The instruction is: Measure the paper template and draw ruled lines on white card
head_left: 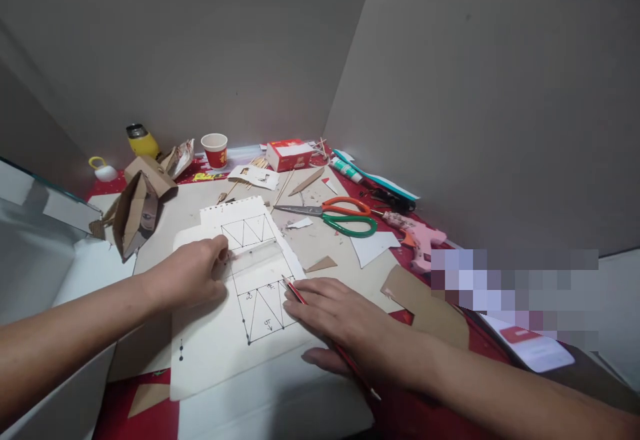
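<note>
Head view: on the bench [150, 421], at five o'clock from the paper cup [215, 152], lies a truss drawing [264, 310]. Hands apart: right hand [334, 312] grips a pencil [297, 292]; left hand [195, 270] touches a clear strip [255, 258], firmness indeterminable. Assessed risk: light pressure letting the strip slip.

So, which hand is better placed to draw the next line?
Probably the right hand: it holds the pencil, whose tip is at the drawing. The left hand has no pencil and is beside the clear strip.
</note>
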The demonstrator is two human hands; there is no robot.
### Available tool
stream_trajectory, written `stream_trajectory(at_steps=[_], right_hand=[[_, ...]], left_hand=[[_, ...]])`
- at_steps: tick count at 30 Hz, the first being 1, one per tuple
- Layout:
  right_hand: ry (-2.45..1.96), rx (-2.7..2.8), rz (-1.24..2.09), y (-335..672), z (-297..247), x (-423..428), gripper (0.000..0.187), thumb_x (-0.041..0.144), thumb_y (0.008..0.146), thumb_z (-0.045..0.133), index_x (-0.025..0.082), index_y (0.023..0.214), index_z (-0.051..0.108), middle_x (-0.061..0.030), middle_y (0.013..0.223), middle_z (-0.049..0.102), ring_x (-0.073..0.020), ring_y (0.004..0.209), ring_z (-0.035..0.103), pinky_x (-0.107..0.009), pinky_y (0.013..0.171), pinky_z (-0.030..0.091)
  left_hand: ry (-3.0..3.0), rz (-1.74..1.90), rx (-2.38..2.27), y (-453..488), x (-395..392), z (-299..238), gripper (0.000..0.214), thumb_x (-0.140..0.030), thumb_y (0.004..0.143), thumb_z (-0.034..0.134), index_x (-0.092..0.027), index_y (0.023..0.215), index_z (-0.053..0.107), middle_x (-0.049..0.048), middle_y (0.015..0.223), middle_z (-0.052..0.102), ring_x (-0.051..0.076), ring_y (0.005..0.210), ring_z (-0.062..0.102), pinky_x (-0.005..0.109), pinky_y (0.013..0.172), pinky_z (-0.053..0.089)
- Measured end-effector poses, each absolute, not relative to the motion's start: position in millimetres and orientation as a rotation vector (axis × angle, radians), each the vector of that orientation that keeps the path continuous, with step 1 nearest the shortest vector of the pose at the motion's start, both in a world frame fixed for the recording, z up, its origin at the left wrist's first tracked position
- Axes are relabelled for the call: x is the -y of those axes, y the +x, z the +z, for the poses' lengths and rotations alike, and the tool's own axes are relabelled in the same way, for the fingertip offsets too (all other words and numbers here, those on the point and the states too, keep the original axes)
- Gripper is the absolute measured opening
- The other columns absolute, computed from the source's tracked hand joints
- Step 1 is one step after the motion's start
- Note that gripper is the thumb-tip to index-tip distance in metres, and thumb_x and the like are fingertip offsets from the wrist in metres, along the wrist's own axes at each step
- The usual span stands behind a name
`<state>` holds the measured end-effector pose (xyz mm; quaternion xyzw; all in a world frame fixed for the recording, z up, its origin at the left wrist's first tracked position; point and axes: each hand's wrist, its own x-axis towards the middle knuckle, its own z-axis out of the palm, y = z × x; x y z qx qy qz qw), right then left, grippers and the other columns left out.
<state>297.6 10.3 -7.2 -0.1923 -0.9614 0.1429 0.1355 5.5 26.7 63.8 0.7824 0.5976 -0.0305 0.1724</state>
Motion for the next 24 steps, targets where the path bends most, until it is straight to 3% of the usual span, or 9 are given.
stream_trajectory(at_steps=[6,11,14,19,24], right_hand=[[-0.412,2.712,0.216,291.9,-8.0,-13.5,0.028,0.022,0.097,0.052,0.012,0.122,0.061,-0.0164,0.110,0.071,-0.0261,0.113,0.062,-0.044,0.097,0.051],[-0.667,2.525,0.420,285.2,1.7,-30.2,0.026,0.028,0.094,0.057,0.015,0.117,0.060,-0.0135,0.100,0.070,-0.0232,0.093,0.066,-0.039,0.080,0.053],[-0.995,2.322,0.581,269.3,11.1,-56.1,0.034,0.033,0.093,0.058,0.014,0.122,0.054,-0.0126,0.099,0.070,-0.0225,0.087,0.067,-0.037,0.078,0.052],[-1.313,2.234,0.639,220.6,21.8,-110.4,0.032,0.031,0.088,0.067,0.018,0.114,0.055,-0.0070,0.093,0.071,-0.0207,0.085,0.065,-0.031,0.076,0.048],[-1.418,2.174,0.520,181.8,7.8,-150.7,0.037,0.031,0.081,0.072,0.012,0.109,0.058,-0.0137,0.091,0.069,-0.0269,0.083,0.064,-0.036,0.070,0.047]], left_hand=[[1.830,0.146,-1.923,-19.8,-21.7,93.2,0.043,-0.038,0.065,0.059,-0.021,0.103,0.052,0.0029,0.083,0.065,0.022,0.071,0.061,0.032,0.063,0.046],[1.619,0.230,-2.042,-42.8,-0.6,101.5,0.049,-0.049,0.064,0.064,-0.019,0.102,0.056,0.0082,0.094,0.066,0.025,0.078,0.064,0.036,0.066,0.050],[1.493,0.267,-2.011,-49.8,14.6,96.1,0.048,-0.047,0.062,0.067,-0.018,0.099,0.056,0.0105,0.098,0.066,0.027,0.079,0.066,0.037,0.064,0.054],[1.428,0.257,-1.905,-61.6,35.3,85.6,0.042,-0.041,0.065,0.065,-0.020,0.098,0.051,0.0030,0.077,0.067,0.023,0.069,0.064,0.033,0.058,0.048],[1.625,0.154,-1.984,-65.6,50.0,90.9,0.043,-0.039,0.068,0.060,-0.020,0.105,0.053,0.0042,0.082,0.071,0.024,0.070,0.064,0.036,0.065,0.049]])
